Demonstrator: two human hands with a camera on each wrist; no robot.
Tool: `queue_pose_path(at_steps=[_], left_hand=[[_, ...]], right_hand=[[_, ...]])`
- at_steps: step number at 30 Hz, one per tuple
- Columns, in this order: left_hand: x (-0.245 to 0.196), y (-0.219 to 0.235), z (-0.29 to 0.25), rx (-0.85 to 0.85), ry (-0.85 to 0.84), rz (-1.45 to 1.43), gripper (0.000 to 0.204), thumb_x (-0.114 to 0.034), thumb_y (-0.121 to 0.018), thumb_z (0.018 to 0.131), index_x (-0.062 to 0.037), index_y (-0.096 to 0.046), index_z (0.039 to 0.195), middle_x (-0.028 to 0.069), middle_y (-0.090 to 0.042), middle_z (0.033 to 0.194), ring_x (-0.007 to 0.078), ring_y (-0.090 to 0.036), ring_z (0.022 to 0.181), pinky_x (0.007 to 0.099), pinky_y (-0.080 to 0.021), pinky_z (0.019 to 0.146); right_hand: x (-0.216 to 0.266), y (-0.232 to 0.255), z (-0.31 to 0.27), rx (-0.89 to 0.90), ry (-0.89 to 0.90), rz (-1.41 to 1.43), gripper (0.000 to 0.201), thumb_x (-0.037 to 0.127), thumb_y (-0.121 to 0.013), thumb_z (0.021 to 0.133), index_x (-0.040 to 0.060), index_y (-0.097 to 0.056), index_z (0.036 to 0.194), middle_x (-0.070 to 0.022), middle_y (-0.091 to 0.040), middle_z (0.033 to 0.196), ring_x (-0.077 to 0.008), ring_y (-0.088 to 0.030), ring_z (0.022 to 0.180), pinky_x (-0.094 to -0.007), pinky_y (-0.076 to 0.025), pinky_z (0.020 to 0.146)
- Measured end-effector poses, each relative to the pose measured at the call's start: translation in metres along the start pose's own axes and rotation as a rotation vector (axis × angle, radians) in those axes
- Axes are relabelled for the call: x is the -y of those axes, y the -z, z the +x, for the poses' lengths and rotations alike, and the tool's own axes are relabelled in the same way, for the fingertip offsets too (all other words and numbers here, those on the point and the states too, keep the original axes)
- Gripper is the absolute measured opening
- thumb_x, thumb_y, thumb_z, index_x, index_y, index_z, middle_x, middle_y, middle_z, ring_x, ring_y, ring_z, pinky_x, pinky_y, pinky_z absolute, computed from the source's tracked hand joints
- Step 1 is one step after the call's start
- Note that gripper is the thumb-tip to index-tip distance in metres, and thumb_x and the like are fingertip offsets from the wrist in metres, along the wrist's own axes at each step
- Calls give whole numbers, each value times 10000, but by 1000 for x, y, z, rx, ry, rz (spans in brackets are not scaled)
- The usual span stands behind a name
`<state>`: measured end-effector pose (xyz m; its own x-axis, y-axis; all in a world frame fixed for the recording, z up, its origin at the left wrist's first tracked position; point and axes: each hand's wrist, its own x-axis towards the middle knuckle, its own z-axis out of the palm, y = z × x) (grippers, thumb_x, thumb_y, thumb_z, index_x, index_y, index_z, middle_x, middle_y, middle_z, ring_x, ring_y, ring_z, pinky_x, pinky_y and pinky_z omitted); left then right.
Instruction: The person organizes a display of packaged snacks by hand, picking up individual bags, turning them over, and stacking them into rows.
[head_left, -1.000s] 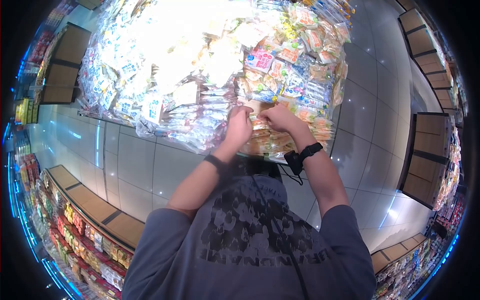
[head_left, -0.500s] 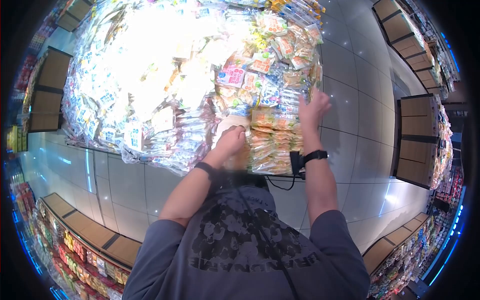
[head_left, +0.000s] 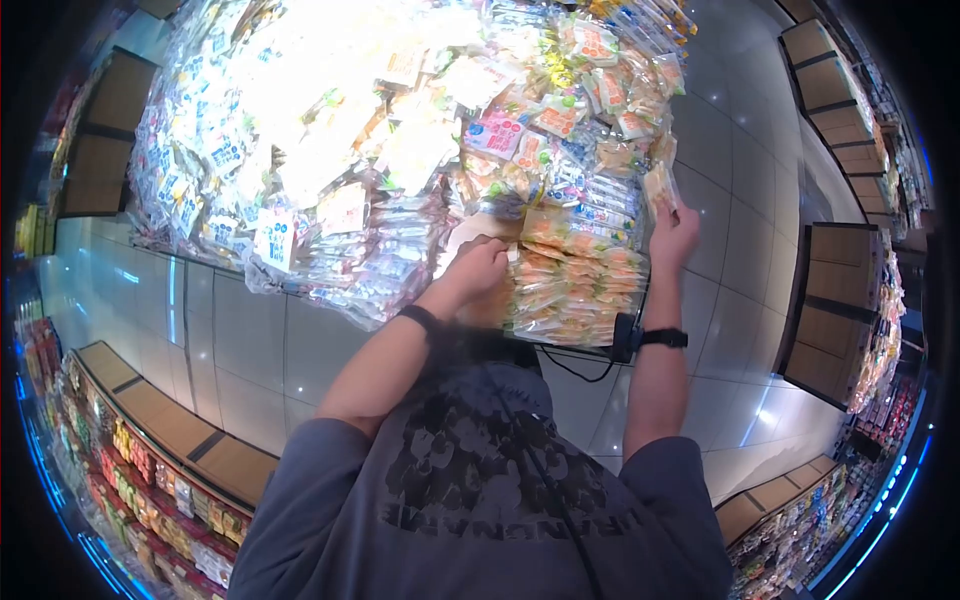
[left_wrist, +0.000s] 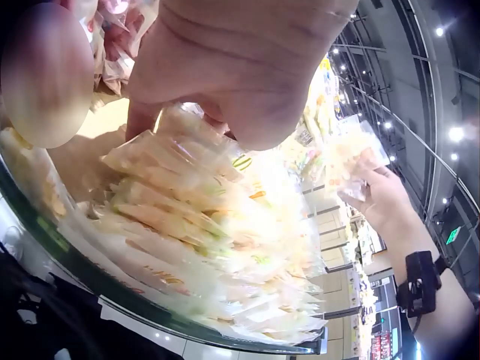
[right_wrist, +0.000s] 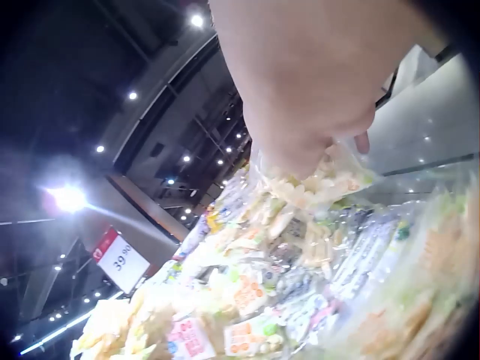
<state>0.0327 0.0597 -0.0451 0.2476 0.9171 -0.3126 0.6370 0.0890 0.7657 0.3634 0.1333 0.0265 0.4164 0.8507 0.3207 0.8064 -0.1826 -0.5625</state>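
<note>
My right hand [head_left: 675,235] pinches a clear packet of pale snacks [head_left: 660,190] at the right edge of the heaped display. In the right wrist view the packet [right_wrist: 322,180] hangs below the fingers, over other bags. My left hand [head_left: 475,272] is at the left end of a row of upright orange-printed packets [head_left: 575,285]. Seen from the left wrist, its fingers curl over the top of the rearmost packet [left_wrist: 180,124], while the thumb [left_wrist: 46,75] stands apart at the left. Beside that hand shows a bare tan board [head_left: 468,232].
Piled packets [head_left: 390,140] cover the display, washed out by glare at its middle. Pinkish packets [head_left: 395,235] stand left of the bare board. A price sign [right_wrist: 121,260] rises behind the heap. Shelves [head_left: 845,310] stand across the tiled floor [head_left: 745,250].
My right hand has left the row beside the left hand, swung out to the right edge and now holds a packet there. My left hand has stayed by the bare board.
</note>
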Motion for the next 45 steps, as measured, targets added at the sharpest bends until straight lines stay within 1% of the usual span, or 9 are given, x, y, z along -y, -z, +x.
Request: queue_pose_path(at_steps=[5,14,15,18,23,32,37,41,45], left_hand=[[-1,7,-2,87,9,-46,422,-258,-481,959,10,-663,1230,233,-664,1148,372,-482,1231,409,-409,1067],[-25,35,-22,121,324,-305,658,-415,-645,867,181,-605,1143,300,-658,1141,403,-628,1144,436,-472,1024],[-17,28,-20,138,318,-205,584,-446,-619,890,-21,-613,1290,262,-653,1231,379,-649,1140,444,-484,1011],[-9,20,-16,136,298,-153,593,-443,-616,894,-22,-598,1310,247,-652,1243,372,-625,1177,438,-464,1038],[-4,10,-18,-37,288,-131,818,-539,-674,848,-27,-481,1457,374,-173,1563,442,-356,1429,428,-353,1163],[4,7,-14,35,324,-215,637,-455,-602,952,-83,-509,1460,307,-226,1561,430,-357,1432,432,-372,1155],[18,-5,-11,-47,257,-213,469,-361,-542,996,-131,-573,1402,271,-430,1439,422,-495,1306,447,-429,1081],[29,-13,-5,-86,220,-277,399,-259,-491,1012,-120,-584,1374,261,-643,1199,410,-602,1167,447,-469,1002],[7,3,-10,-60,334,-426,423,-192,-473,993,-127,-545,1405,252,-649,1212,398,-611,1165,443,-472,994]], right_hand=[[79,-3,-44,428,270,428,208,95,-702,906,84,-745,1110,-103,-623,888,-290,-631,826,-381,-504,757],[165,-54,-92,839,772,-250,188,104,-642,880,136,-745,1034,-152,-612,955,-364,-642,955,-470,-539,819],[164,-60,-95,911,762,-332,211,101,-640,868,142,-745,1046,-160,-610,971,-362,-639,975,-462,-537,833],[152,-74,-98,1042,746,-405,283,72,-659,830,144,-751,1088,-173,-606,1044,-376,-625,1028,-438,-529,886],[140,-74,-64,1187,594,-225,411,-60,-628,789,109,-748,1144,-231,-674,1047,-392,-644,1025,-429,-524,918],[159,-68,-69,1028,363,258,405,-85,-560,847,85,-723,1177,-182,-678,1078,-306,-679,940,-378,-536,858],[154,-82,-82,1016,365,44,314,18,-574,895,74,-696,1179,-172,-611,719,-247,-628,671,-352,-507,694],[145,-85,-82,922,232,84,263,7,-544,903,40,-673,1129,-217,-682,848,-330,-679,778,-404,-522,752],[113,-98,-75,1013,197,306,183,-12,-544,913,26,-611,1079,-89,-660,859,-219,-648,794,-351,-503,736]])
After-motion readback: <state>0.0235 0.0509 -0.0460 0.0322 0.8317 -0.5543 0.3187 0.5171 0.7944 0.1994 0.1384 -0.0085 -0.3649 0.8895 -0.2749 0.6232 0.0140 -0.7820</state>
